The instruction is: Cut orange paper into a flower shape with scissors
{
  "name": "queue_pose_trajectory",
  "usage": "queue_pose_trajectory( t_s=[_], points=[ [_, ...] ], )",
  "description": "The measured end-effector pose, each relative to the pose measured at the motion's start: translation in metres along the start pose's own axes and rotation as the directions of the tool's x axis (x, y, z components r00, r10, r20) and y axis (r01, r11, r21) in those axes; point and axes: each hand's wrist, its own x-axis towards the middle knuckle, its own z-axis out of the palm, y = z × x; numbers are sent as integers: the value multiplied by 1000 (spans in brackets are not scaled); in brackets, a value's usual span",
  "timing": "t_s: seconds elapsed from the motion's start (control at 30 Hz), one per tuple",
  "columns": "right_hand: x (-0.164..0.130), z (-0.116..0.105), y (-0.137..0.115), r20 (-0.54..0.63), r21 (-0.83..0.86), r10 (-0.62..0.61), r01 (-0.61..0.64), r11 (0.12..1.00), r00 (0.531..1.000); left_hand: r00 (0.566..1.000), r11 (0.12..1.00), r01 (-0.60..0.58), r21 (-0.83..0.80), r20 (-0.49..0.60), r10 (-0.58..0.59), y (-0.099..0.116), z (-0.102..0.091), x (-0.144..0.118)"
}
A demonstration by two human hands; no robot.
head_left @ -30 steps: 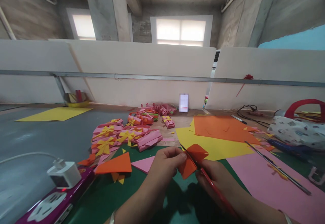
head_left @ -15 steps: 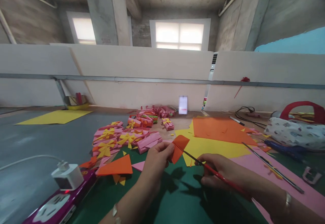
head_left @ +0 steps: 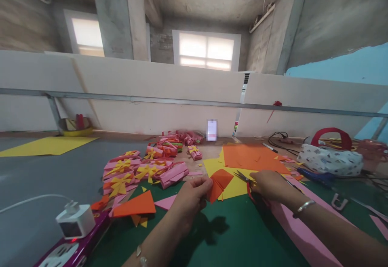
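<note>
My left hand (head_left: 197, 190) pinches a small folded piece of orange paper (head_left: 220, 183) between thumb and fingers, above the green cutting mat (head_left: 233, 230). A cut line shows near the middle of the paper. To its right, my right hand (head_left: 268, 186) is closed on red-handled scissors (head_left: 242, 177). Their blades are slightly parted, point left and stand clear of the orange paper. Part of the handles is hidden under the hand. Below the blades lies a yellow sheet (head_left: 236, 188). Left of my left hand rest a folded orange piece (head_left: 135, 204) and a pink paper triangle (head_left: 165, 202).
Several pink paper bundles with yellow bows (head_left: 121, 182) are heaped at left. A purple power strip (head_left: 91, 230) holds a white charger (head_left: 75, 220). Behind lie an orange sheet (head_left: 251, 156) and a phone (head_left: 211, 130); a patterned pouch (head_left: 330, 160) sits at right.
The scissors have come away from the orange paper and moved right with my right hand, which has turned over them. My left hand keeps the paper, now spread wider. The view has shifted right.
</note>
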Motion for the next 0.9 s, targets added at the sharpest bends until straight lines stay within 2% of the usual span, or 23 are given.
queue_pose_trajectory(
  t_s=[0.13, 0.23, 0.4, 0.47, 0.67, 0.77, 0.9],
  points=[
    [-15, -8, -16, -51, 219, -152, 160, 963, 987, 999, 999, 32, 4, 30, -32, 3, 0, -4],
    [-23, -9, -31, -43, 463, -285, 272, 843, 958, 999, 999, 18, 44, 31, -19, 3, 2, -3],
    [-26, 2, -51, -4, 702, -372, 267, 660, 928, 1000, 985, -23, 171, -2, 23, -2, 3, 0],
    [-25, 7, -52, 4, 754, -368, 239, 612, 930, 999, 976, -34, 215, -17, 38, -3, 3, 1],
    [-26, 18, -49, -37, 844, -231, 154, 514, 972, 998, 953, -40, 301, -28, 50, -6, 5, 3],
    [-30, 25, -52, -61, 841, -228, 173, 513, 972, 998, 943, -40, 329, -23, 50, -6, 6, 1],
    [-31, 33, -54, -98, 802, -246, 223, 555, 964, 1000, 938, -13, 347, -19, 22, -3, 9, -4]
  ],
)
